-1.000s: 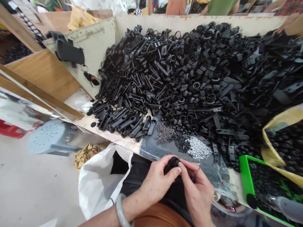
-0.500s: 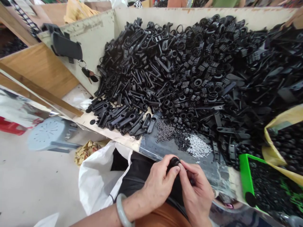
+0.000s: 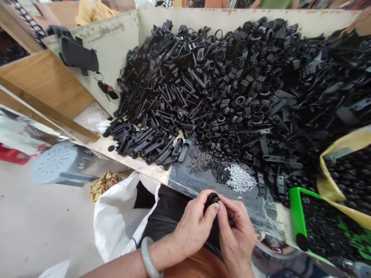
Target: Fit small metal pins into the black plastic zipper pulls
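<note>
Between my hands, above my lap at the bench edge, is a small black plastic part (image 3: 213, 198), mostly covered by fingers. My left hand (image 3: 194, 224) wraps round it from the left, thumb on its near side. From the right, my right hand (image 3: 235, 227) pinches the same part with thumb and fingertips; a dark bit also shows under those fingers. Just beyond the hands lie silver metal pins (image 3: 240, 178), small black pieces (image 3: 220, 172) and brownish-grey small pieces (image 3: 199, 159) in heaps on a dark mat (image 3: 185, 178).
A large pile of black plastic parts (image 3: 203, 85) fills the walled bench. Black lever-shaped parts (image 3: 145, 146) lie in a row at its left front. At right are a green tray (image 3: 296, 216) and a yellow bag (image 3: 330, 181). A white sack (image 3: 116, 220) and blue stool (image 3: 55, 164) are left.
The right hand's fingers have closed in slightly round the black part. Both hands stay together on it, and the whole view has shifted a little.
</note>
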Available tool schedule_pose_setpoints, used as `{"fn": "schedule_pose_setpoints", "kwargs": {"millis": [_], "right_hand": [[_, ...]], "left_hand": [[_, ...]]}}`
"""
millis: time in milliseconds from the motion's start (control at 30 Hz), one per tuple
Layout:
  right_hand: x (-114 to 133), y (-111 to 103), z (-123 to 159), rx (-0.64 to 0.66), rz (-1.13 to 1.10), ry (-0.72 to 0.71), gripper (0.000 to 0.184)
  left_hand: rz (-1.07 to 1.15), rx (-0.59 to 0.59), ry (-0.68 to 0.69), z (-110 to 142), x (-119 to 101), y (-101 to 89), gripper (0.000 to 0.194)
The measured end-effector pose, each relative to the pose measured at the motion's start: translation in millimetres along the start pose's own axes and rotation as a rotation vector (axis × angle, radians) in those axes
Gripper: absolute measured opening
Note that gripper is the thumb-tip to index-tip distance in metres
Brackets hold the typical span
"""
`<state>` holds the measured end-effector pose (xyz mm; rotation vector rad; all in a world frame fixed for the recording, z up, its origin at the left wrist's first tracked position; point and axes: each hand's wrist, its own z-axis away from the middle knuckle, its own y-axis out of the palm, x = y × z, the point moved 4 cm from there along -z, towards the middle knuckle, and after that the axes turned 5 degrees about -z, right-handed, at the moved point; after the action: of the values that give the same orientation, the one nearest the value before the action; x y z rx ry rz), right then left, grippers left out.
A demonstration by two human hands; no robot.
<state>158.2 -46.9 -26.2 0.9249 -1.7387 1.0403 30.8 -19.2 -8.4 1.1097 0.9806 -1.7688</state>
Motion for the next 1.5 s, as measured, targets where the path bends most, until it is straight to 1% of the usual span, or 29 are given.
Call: {"fn": "schedule_pose_setpoints", "kwargs": {"millis": [167,233,300,367,433,467,533,567,600,667,733,833,900,933,967,1033,1100,1167,1233,1367,1500], "right_hand": [[-6.9,2.6,5.7,-0.036,-0.056,0.024,0.015],[-11.4,3.9,6.8,-0.027,-0.127,0.081,0.014],[-13.6,3.0,5.2,-0.019,-0.22,0.169,0.015],[-11.9,-0.8,1.5,-0.018,-0.293,0.257,0.025],[-6.9,-4.6,-3.1,0.016,-0.343,0.314,0.04],[-4.2,-5.5,-5.1,0.053,-0.365,0.333,0.042],[-1.4,-4.0,-7.6,0.154,-0.41,0.373,0.032],[-1.8,-2.3,-8.2,0.2,-0.428,0.399,0.027],[-3.5,-0.3,-8.8,0.234,-0.443,0.427,0.027],[-8.9,4.1,-11.0,0.263,-0.498,0.487,0.035],[-14.2,9.6,-15.6,0.281,-0.574,0.548,0.046],[-17.8,19.3,-25.9,0.338,-0.582,0.631,0.054],[-17.5,24.7,-32.9,0.382,-0.54,0.657,0.052],[-16.9,26.8,-36.0,0.406,-0.526,0.659,0.052],[-15.9,28.4,-38.7,0.434,-0.514,0.647,0.051],[-13.1,29.9,-43.7,0.485,-0.466,0.571,0.046],[-9.2,29.7,-48.3,0.526,-0.382,0.441,0.04],[-5.5,29.3,-51.9,0.551,-0.3,0.318,0.037],[-3.9,29.6,-54.5,0.559,-0.257,0.252,0.038],[-5.6,30.7,-57.4,0.558,-0.231,0.227,0.043],[-5.9,30.6,-58.9,0.654,-0.214,0.181,0.041]], "left_hand": [[-0.032,-0.02,0.047,-0.8,-0.5,4.5,0.026],[-0.057,-0.03,0.073,-2.8,-1.5,2.9,0.026],[-0.091,-0.008,0.111,-3.7,-4.0,-1.0,0.027],[-0.121,0.049,0.159,-2.0,-7.9,-6.3,0.03],[-0.14,0.125,0.197,1.7,-12.0,-11.8,0.032],[-0.147,0.152,0.203,3.5,-13.6,-14.8,0.032],[-0.156,0.169,0.202,5.4,-16.2,-20.2,0.033],[-0.154,0.165,0.21,5.3,-17.7,-22.3,0.033],[-0.153,0.155,0.228,4.6,-19.5,-24.0,0.033],[-0.18,0.125,0.271,1.8,-22.2,-26.0,0.034],[-0.265,0.063,0.288,-1.7,-22.3,-28.7,0.035],[-0.386,-0.019,0.251,-5.4,-17.3,-34.9,0.045],[-0.368,-0.051,0.158,-7.0,-10.9,-41.4,0.057],[-0.324,-0.045,0.084,-7.7,-6.7,-44.5,0.06],[-0.261,-0.019,0.003,-8.3,-2.4,-46.6,0.059],[-0.1,0.084,-0.138,-8.7,4.6,-47.2,0.045],[0.092,0.206,-0.219,-8.5,7.4,-44.1,0.034],[0.259,0.257,-0.263,-8.3,7.6,-41.5,0.036],[0.378,0.263,-0.288,-7.9,7.3,-39.6,0.039],[0.474,0.236,-0.335,-4.4,8.3,-36.6,0.04],[0.508,0.256,-0.359,0.2,9.1,-34.0,0.041]]}}
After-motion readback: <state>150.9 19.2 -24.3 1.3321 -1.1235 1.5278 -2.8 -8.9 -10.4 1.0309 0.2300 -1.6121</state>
